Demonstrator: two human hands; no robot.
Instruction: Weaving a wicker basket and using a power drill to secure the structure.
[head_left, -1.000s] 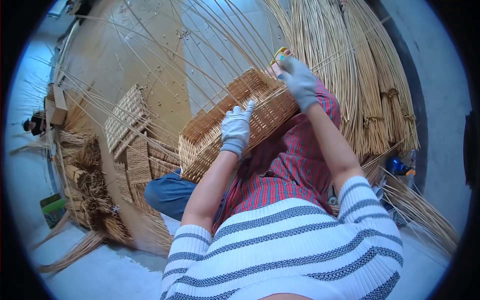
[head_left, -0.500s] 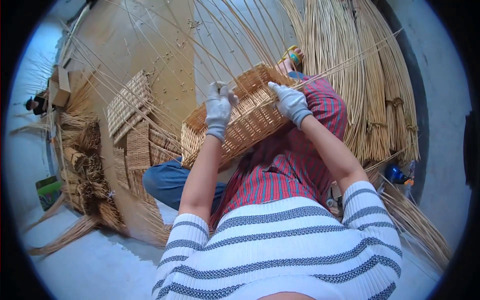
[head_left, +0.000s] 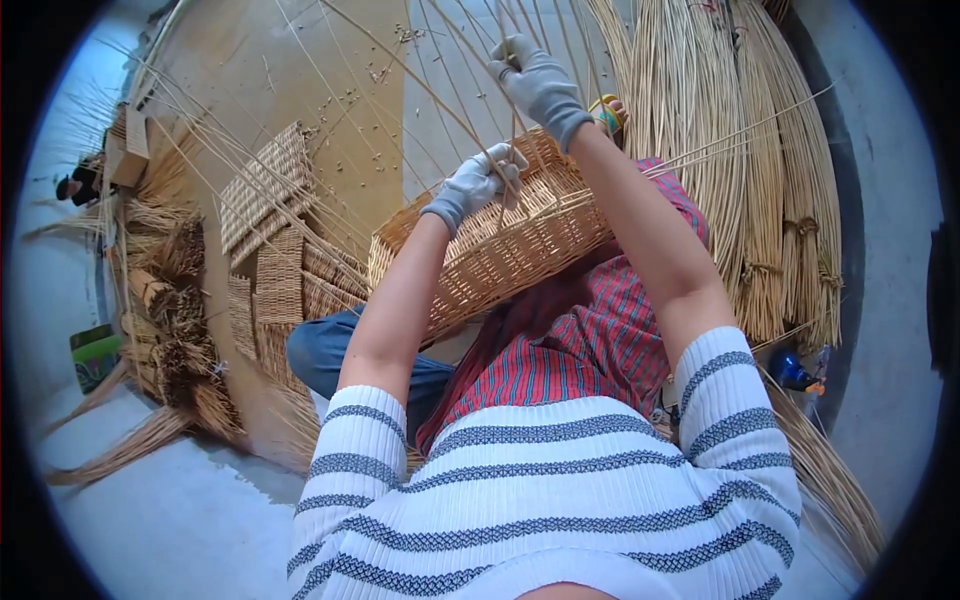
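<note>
A rectangular woven wicker basket (head_left: 530, 252) rests tilted across my lap, with long unwoven rods rising from its far rim and spreading outward. My left hand (head_left: 478, 184), in a light grey glove, is at the middle of the basket, its fingers closed around a wicker rod near the far wall. Beyond that wall my right hand (head_left: 540, 84), gloved the same way, is raised among the upright rods. Its fingers are pinched together on a thin wicker rod that runs down toward my left hand.
Several flat woven panels (head_left: 265, 190) lie on the floor at left. Past them are stacked straw bundles (head_left: 175, 330), a cardboard box (head_left: 127, 147) and another person (head_left: 80, 183) in dark clothes. Long wicker bundles (head_left: 680, 130) lie at right, near a shiny blue object (head_left: 792, 371).
My right hand has left the basket's right rim and moved up and away among the rods. My left hand has shifted right along the basket, which has moved slightly right too.
</note>
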